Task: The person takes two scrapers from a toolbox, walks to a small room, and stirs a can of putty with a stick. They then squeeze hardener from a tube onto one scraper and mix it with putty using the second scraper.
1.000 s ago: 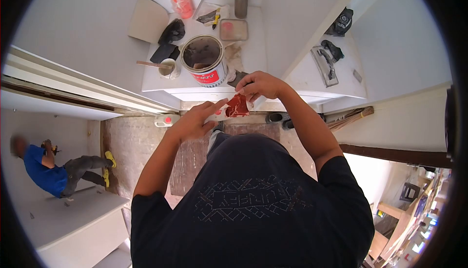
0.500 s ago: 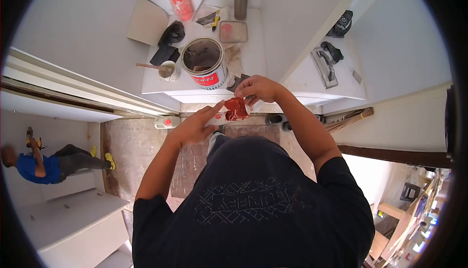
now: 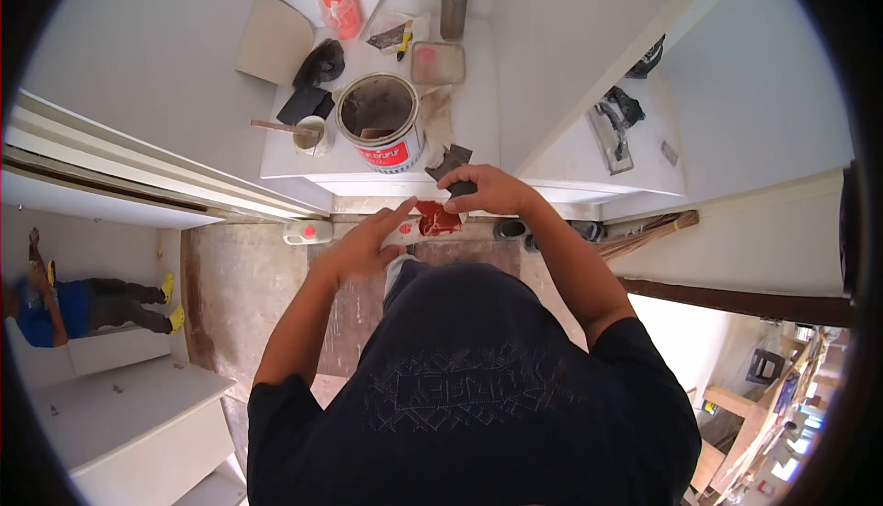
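My left hand point(image 3: 361, 247) reaches forward with its fingers stretched out, fingertips right at the edge of a red-and-white item point(image 3: 440, 218) below. My right hand point(image 3: 487, 189) is bent over a dark grey sheet that looks like sandpaper point(image 3: 449, 164), which shows between thumb and forefinger at the front edge of the white shelf point(image 3: 478, 129). Just beyond stands a large open paint can point(image 3: 386, 155) with a red label and a dirty inside. A small tub point(image 3: 315, 142) with a flat stick across it is to its left.
A grey flask point(image 3: 452, 11), a clear plastic box point(image 3: 438, 64) and a pink bottle point(image 3: 338, 7) stand on the shelf. A trowel point(image 3: 614, 138) lies right of the divider. On the floor are a white jug point(image 3: 305, 233) and shoes point(image 3: 511, 229). Another person point(image 3: 78, 311) stands at left.
My right hand has shifted onto the dark sheet, which now shows between its fingers. The red item appears a little lower. The person at left has raised an arm.
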